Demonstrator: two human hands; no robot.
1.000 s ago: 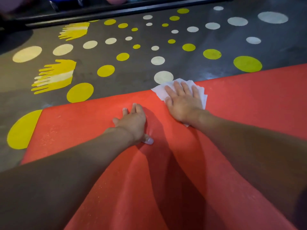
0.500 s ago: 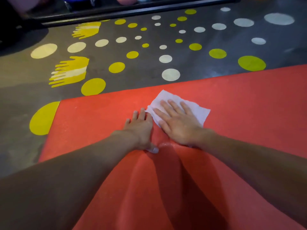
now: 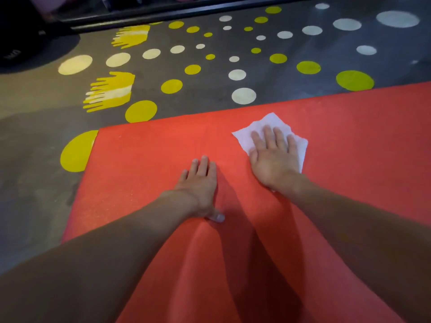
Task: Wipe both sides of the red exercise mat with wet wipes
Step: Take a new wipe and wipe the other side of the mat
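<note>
The red exercise mat point(image 3: 144, 173) lies spread on a dark grey floor point(image 3: 39, 136), and only its far left corner shows. The rest runs out past the right and near edges of the view. Both forearms reach in from the near side and cover much of the mat there, with their shadows darkening the strip between them.

The right hand point(image 3: 275, 159) lies flat, palm down, on a white wet wipe point(image 3: 268, 123) towards the far edge of the mat, fingers straight and slightly apart. The hand hides the middle of the wipe, leaving only its crumpled far corners and a strip along its right side in sight.

The left hand point(image 3: 200, 183) rests flat on the bare mat just left of the right hand and a little nearer, fingers straight and close together. It holds nothing. Its thumb point(image 3: 218, 217) is mostly tucked out of sight, with only the pale tip showing at the near side. From about that spot a soft raised fold in the mat runs towards the near edge.

The floor carries yellow dots point(image 3: 171, 86), white dots point(image 3: 243, 96) and yellow hand-shaped marks point(image 3: 112, 92). One large yellow dot point(image 3: 75, 152) is partly covered by the mat's left edge. Along the far side runs a dark bar point(image 3: 186, 11), and what lies beyond it is too dark and cropped to identify, as is a dark round shape point(image 3: 25, 47) at the far left.
</note>
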